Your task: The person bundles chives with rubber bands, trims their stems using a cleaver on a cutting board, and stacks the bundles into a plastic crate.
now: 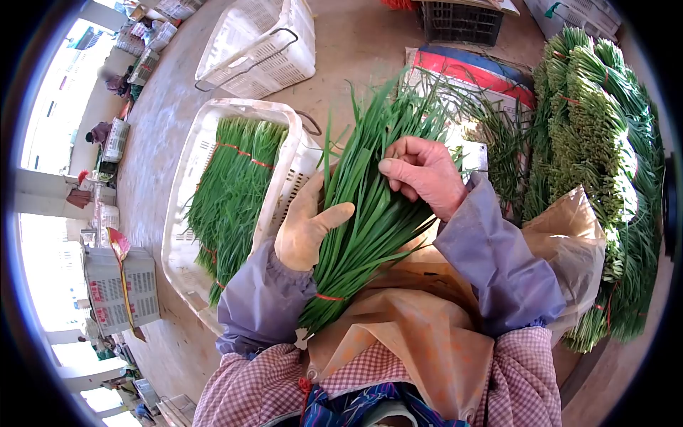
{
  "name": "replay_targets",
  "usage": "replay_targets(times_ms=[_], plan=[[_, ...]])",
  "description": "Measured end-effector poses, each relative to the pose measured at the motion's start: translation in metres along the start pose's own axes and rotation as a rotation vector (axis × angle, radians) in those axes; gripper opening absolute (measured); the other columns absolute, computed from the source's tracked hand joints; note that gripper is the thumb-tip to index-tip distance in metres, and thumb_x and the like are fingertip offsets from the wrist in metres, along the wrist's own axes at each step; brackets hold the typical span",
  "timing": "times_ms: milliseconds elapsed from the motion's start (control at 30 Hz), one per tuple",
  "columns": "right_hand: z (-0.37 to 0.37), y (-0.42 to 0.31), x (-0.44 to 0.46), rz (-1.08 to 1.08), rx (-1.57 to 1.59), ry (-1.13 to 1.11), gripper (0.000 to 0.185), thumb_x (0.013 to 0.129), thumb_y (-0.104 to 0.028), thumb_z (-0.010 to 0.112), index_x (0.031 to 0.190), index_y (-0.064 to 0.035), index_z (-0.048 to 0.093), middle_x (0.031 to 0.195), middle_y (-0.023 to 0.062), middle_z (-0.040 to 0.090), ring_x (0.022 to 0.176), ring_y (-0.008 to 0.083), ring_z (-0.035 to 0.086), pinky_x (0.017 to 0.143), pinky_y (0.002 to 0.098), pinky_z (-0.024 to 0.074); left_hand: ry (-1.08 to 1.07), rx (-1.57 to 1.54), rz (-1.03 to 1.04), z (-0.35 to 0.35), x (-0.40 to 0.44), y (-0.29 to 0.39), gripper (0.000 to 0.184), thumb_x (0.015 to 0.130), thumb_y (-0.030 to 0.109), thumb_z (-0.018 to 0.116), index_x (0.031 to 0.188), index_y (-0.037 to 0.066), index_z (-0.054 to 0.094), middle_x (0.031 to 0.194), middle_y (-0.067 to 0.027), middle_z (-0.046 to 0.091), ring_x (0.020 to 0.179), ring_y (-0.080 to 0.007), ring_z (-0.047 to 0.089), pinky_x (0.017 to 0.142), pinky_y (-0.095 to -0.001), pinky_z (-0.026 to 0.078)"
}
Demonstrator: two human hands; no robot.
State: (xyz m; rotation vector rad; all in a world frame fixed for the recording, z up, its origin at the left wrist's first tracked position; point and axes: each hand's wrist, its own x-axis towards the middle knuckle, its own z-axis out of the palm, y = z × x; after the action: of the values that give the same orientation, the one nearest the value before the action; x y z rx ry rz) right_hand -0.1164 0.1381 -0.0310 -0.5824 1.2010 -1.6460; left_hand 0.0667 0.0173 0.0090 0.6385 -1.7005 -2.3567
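A bunch of chives (356, 213), long and green, lies slanted across my lap, its lower end tied with a red band (329, 297). My left hand (306, 224), in a tan glove, cradles the bunch from its left side. The thumb lies across the leaves and the other fingers are partly hidden behind them. Bare and closed in a pinch, my right hand (427, 176) is over the upper right part of the leaves. Whatever its fingertips hold is too small to tell.
At left, a white crate (292, 146) holds banded chives (238, 192). Another white crate (302, 43) stands behind it. Loose leaves (501, 135) litter a board, beside a tall chive stack (583, 128) at right. A grey crate (124, 285) and people are farther left.
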Motion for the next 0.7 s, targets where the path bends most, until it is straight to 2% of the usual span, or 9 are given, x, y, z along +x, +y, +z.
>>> replay_targets(times_ms=[67, 200, 233, 400, 467, 500, 600, 633, 700], plan=[[-0.007, 0.009, -0.005, -0.037, 0.117, -0.013, 0.014, 0.088, -0.010, 0.071, 0.080, -0.0032, 0.061, 0.068, 0.0051, 0.063, 0.048, 0.0070, 0.048, 0.043, 0.0220, 0.0358, 0.011, -0.003, -0.003, 0.001, -0.001, 0.001, 0.056, 0.087, 0.004, 0.062, 0.139, -0.005, 0.043, 0.126, -0.0116, 0.058, 0.116, -0.0194, 0.055, 0.104, -0.0327, 0.041], [-0.017, 0.019, -0.015, -0.057, 0.141, 0.012, 0.010, 0.092, -0.010, 0.067, 0.090, -0.0011, 0.066, 0.072, 0.0060, 0.064, 0.051, 0.0090, 0.054, 0.046, 0.0201, 0.0410, 0.020, -0.006, -0.009, 0.002, -0.001, 0.000, 0.055, 0.087, 0.003, 0.060, 0.138, -0.006, 0.044, 0.127, -0.0120, 0.058, 0.116, -0.0199, 0.055, 0.104, -0.0330, 0.040], [-0.019, 0.020, -0.018, -0.071, 0.119, 0.034, 0.008, 0.092, -0.010, 0.067, 0.093, -0.0012, 0.067, 0.075, 0.0066, 0.066, 0.055, 0.0097, 0.057, 0.049, 0.0210, 0.0450, 0.018, -0.006, -0.010, 0.003, -0.001, 0.000, 0.055, 0.087, 0.003, 0.059, 0.138, -0.006, 0.044, 0.127, -0.0120, 0.058, 0.116, -0.0200, 0.055, 0.104, -0.0331, 0.040], [-0.018, 0.012, -0.020, -0.236, -0.115, 0.125, 0.004, 0.092, -0.005, 0.065, 0.095, -0.0025, 0.065, 0.081, 0.0026, 0.066, 0.059, 0.0071, 0.056, 0.054, 0.0219, 0.0459, 0.028, 0.017, 0.017, 0.002, 0.001, -0.005, 0.055, 0.087, 0.002, 0.058, 0.139, -0.006, 0.043, 0.129, -0.0127, 0.058, 0.117, -0.0205, 0.054, 0.105, -0.0333, 0.040], [-0.012, 0.006, -0.016, -0.356, -0.096, 0.189, 0.005, 0.092, -0.004, 0.064, 0.097, -0.0029, 0.064, 0.082, 0.0019, 0.066, 0.059, 0.0060, 0.055, 0.054, 0.0209, 0.0449, 0.037, 0.008, -0.002, 0.004, 0.001, -0.003, 0.056, 0.087, 0.001, 0.058, 0.140, -0.006, 0.042, 0.129, -0.0128, 0.057, 0.118, -0.0207, 0.054, 0.105, -0.0335, 0.039], [-0.013, 0.000, -0.017, -0.323, -0.071, 0.159, 0.012, 0.092, -0.004, 0.063, 0.104, -0.0027, 0.062, 0.082, 0.0021, 0.065, 0.059, 0.0042, 0.052, 0.055, 0.0196, 0.0430, 0.041, 0.004, -0.021, 0.008, 0.000, 0.000, 0.057, 0.087, 0.000, 0.058, 0.140, -0.006, 0.042, 0.130, -0.0129, 0.057, 0.118, -0.0207, 0.054, 0.106, -0.0336, 0.039], [-0.010, -0.010, -0.014, -0.341, -0.059, 0.213, 0.019, 0.091, -0.001, 0.062, 0.109, -0.0009, 0.059, 0.081, 0.0005, 0.064, 0.067, 0.0051, 0.055, 0.059, 0.0216, 0.0442, 0.062, 0.047, -0.008, 0.005, 0.000, -0.004, 0.059, 0.086, -0.004, 0.059, 0.142, -0.006, 0.041, 0.130, -0.0128, 0.057, 0.118, -0.0206, 0.054, 0.105, -0.0337, 0.039], [-0.014, -0.014, -0.012, -0.333, -0.167, 0.223, 0.026, 0.091, -0.003, 0.063, 0.116, 0.0002, 0.057, 0.075, 0.0008, 0.063, 0.064, 0.0056, 0.054, 0.057, 0.0232, 0.0430, 0.068, 0.070, 0.008, 0.003, 0.001, -0.006, 0.060, 0.085, -0.006, 0.059, 0.142, -0.006, 0.040, 0.130, -0.0127, 0.057, 0.118, -0.0205, 0.054, 0.105, -0.0337, 0.040], [-0.016, -0.025, -0.010, -0.321, -0.259, 0.190, 0.029, 0.092, -0.007, 0.064, 0.119, 0.0006, 0.057, 0.074, 0.0013, 0.062, 0.061, 0.0051, 0.052, 0.055, 0.0224, 0.0423, 0.072, 0.052, 0.010, 0.007, 0.000, -0.003, 0.060, 0.085, -0.007, 0.060, 0.142, -0.006, 0.040, 0.130, -0.0123, 0.057, 0.118, -0.0200, 0.054, 0.105, -0.0333, 0.040]])
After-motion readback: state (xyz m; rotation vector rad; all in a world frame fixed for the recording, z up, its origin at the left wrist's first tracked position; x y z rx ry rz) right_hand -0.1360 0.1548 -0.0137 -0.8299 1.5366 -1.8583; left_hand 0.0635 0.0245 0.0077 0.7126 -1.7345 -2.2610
